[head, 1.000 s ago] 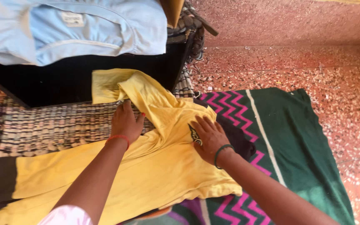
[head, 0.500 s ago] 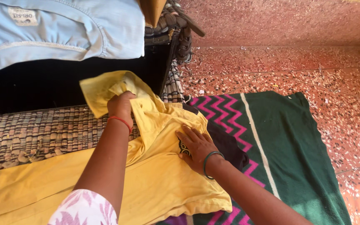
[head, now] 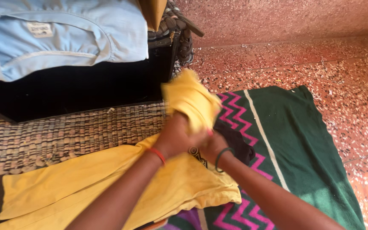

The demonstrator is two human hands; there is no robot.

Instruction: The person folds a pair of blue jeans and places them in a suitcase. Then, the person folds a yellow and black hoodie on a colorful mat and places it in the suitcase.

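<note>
**Yellow shirt, sleeve end gripped and raised**

Yellow shirt (head: 107,183) lies flat across a woven mat (head: 64,132) and a green blanket (head: 294,140) with pink zigzags. Its upper end is bunched and blurred, lifted off the mat above both hands. Left hand (head: 175,138), red band at the wrist, is closed around that bunched cloth; the fabric rises straight out of the fist. Right hand (head: 214,147), green bangle at the wrist, sits just beside the left, partly hidden under the raised cloth; fingers look curled on the shirt near its dark print, but can't tell whether it grips or only presses. Dark cloth (head: 239,142) pokes out from under the shirt, right of the hands. Pale blue garment (head: 64,34) rests on a black box (head: 64,91) behind the mat. Speckled red floor (head: 320,55) around.
</note>
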